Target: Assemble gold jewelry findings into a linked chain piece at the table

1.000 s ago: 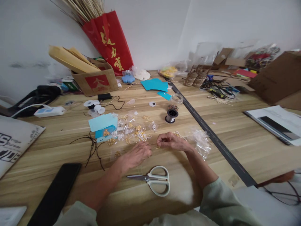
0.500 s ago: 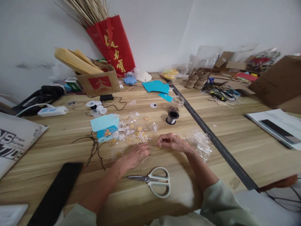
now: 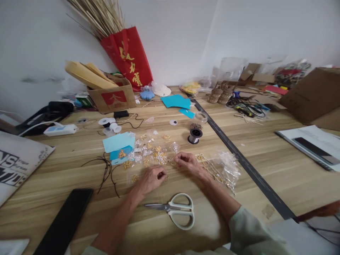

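My left hand (image 3: pixel 154 180) is just below the small packets of gold and silver beads (image 3: pixel 159 156), its thumb and fingers curled together; whatever they pinch is too small to make out. To its right, my right hand (image 3: pixel 188 163) is closed in a pinch on a small gold ring (image 3: pixel 173 163). Scissors (image 3: pixel 172 209) with pale handles lie below both hands, blades pointing left. Gold chains (image 3: pixel 212 170) and clear plastic bags (image 3: pixel 230 164) rest right of my right hand. A spool of silver wire (image 3: pixel 195 136) stands above it.
Light blue cards (image 3: pixel 118 142) and black cords (image 3: pixel 106 170) lie on the left, with a black phone (image 3: pixel 65 219) nearer me. A dark strip (image 3: pixel 239 154) crosses the table (image 3: pixel 265 156) diagonally. A cardboard box (image 3: pixel 114 99) and red bag (image 3: pixel 132 60) stand at the back.
My left hand has turned and its fingers have curled in. My right hand has moved slightly left, and more of the gold chains shows beside it. The view has shifted slightly.
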Motion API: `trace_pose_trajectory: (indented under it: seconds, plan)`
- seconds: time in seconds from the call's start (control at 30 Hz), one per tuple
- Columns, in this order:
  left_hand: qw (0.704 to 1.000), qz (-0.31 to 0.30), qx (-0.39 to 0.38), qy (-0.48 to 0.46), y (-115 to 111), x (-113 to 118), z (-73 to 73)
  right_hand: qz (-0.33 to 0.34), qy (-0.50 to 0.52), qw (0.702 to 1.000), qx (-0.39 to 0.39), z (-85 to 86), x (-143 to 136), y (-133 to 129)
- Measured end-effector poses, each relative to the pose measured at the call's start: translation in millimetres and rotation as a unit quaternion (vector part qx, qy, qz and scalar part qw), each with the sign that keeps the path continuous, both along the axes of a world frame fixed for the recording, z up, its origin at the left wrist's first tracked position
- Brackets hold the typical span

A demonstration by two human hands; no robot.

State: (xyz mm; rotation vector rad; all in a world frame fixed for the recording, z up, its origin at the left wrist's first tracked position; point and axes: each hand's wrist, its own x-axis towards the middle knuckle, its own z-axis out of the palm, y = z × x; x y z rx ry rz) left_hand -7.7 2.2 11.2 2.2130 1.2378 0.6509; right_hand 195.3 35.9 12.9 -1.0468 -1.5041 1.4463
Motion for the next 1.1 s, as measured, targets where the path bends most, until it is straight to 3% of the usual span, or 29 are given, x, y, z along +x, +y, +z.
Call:
trace_pose_trajectory:
  seconds: [0.27, 0.5, 1.1]
  plan:
    - [0.998, 0.031, -0.01, -0.058, 2.9, -2.5, -19.1, -0.073, 0.027, 0.997, 0.0, -10.5, -9.6, -1.8]
    - [1.0, -0.01, 0.016, 0.013, -0.6, -2.1, -4.9, -0.078, 0.02, 0.997, -0.005, -11.3, -10.9, -2.3]
    - [0.996, 0.0, -0.042, 0.083, -4.9, 1.3, 5.8, -0.076, 0.034, 0.996, -0.02, -14.9, -9.8, -0.5]
